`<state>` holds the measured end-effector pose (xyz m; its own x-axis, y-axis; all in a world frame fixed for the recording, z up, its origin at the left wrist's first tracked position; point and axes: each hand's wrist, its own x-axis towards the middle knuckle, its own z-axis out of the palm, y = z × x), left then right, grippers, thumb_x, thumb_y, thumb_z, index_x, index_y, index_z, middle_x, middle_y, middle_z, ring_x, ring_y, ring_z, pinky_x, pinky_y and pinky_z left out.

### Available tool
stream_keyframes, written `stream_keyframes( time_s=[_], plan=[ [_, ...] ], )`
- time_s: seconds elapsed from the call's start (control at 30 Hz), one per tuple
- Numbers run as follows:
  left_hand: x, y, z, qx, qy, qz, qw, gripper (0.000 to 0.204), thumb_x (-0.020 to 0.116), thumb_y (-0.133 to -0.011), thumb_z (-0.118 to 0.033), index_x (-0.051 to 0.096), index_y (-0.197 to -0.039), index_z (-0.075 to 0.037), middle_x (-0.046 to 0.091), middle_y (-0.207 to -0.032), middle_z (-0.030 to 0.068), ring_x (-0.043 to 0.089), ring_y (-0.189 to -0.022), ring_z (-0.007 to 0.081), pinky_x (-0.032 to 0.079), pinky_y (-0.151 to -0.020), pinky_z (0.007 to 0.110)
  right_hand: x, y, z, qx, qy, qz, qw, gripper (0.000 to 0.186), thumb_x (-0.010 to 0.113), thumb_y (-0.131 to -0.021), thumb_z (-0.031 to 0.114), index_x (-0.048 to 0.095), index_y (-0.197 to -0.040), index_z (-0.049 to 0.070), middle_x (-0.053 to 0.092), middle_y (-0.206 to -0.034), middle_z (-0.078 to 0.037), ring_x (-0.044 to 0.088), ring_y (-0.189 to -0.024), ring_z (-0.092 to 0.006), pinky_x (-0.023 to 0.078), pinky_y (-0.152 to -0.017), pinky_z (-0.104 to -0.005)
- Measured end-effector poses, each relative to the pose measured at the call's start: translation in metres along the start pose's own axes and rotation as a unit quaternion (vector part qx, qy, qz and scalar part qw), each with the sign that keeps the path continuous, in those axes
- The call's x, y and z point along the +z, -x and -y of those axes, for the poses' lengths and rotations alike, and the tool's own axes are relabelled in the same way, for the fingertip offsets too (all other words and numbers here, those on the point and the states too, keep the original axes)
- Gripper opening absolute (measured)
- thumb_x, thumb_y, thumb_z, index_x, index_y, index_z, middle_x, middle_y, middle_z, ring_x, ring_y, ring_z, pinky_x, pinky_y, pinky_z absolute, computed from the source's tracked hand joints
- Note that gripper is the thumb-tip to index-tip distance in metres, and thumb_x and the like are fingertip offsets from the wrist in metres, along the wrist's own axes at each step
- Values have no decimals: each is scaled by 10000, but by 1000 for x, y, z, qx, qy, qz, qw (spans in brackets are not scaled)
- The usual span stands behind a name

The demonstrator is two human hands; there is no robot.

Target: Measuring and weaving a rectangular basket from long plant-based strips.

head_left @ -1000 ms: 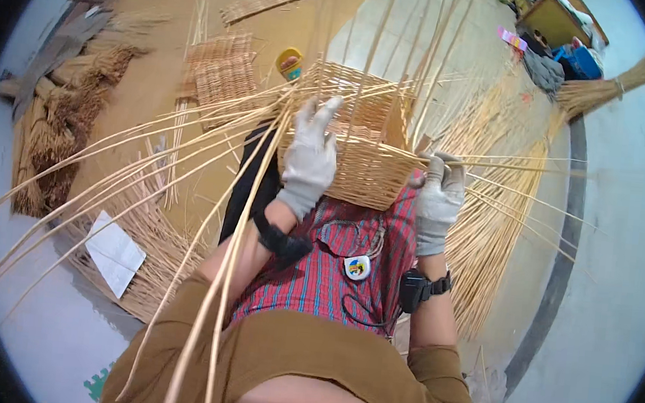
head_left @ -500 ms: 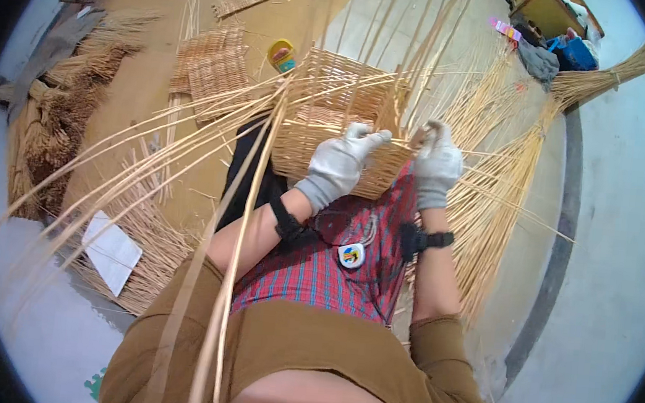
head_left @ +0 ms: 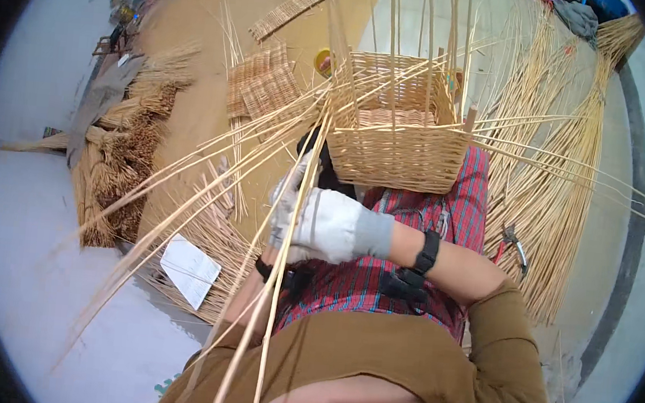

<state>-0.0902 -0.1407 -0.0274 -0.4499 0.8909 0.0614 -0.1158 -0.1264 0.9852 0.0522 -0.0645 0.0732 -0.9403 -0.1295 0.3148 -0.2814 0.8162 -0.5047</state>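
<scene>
A half-woven wicker basket (head_left: 399, 158) rests on my lap, its woven front wall toward me and upright stakes rising from its rim. Long pale rods (head_left: 211, 157) fan out from its left corner, some running down toward me. My right hand (head_left: 328, 221), in a white glove, reaches across to the left below that corner. Its fingers are curled, but what they grip is hidden. My gloved left hand (head_left: 291, 177) is close against it, partly covered by the right hand and the rods, so its fingers do not show clearly. Rods cross in front of both hands.
Loose rods (head_left: 547, 175) lie spread on the floor at the right, with red-handled pliers (head_left: 512, 245) on them. Woven panels (head_left: 263, 85) and a yellow container (head_left: 323, 62) are beyond the basket. Bundled rods (head_left: 123, 161) and a white board (head_left: 188, 270) are at left.
Both hands have left the basket's front rim. The right hand has crossed to the left and met the left hand beside the hanging rods. The view has shifted, with the basket now further right.
</scene>
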Motion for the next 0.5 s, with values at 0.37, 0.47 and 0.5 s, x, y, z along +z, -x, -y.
stream_keyframes(
  time_s=[0.37, 0.47, 0.5],
  plan=[
    [64, -39, -101, 105, 5, -50, 993, 226, 560, -1031, -142, 582, -1223, -25, 679, -992, 72, 602, -849, 83, 487, -831, 227, -28, 118, -137, -46, -577, -483, 658, 314, 472, -1061, 302, 656, -1025, 50, 649, -833, -23, 628, -761, -158, 528, -808, -347],
    [93, -24, -69, 235, -138, -125, 954, 462, 662, -973, -193, 496, -1355, 8, 595, -1257, 174, 569, -1168, 229, 413, -1066, 371, -37, 119, -103, 136, -426, -520, 728, 252, 499, -1060, 215, 649, -1144, 31, 671, -913, -23, 618, -801, -125, 520, -826, -299],
    [82, -25, -54, 165, -150, -120, 967, 487, 699, -939, -195, 509, -1341, 5, 576, -1276, 175, 543, -1196, 251, 407, -1067, 382, -49, 116, -93, 241, -363, -525, 731, 212, 546, -1035, 174, 656, -1150, 34, 679, -931, -27, 609, -800, -103, 511, -820, -271]
  ],
)
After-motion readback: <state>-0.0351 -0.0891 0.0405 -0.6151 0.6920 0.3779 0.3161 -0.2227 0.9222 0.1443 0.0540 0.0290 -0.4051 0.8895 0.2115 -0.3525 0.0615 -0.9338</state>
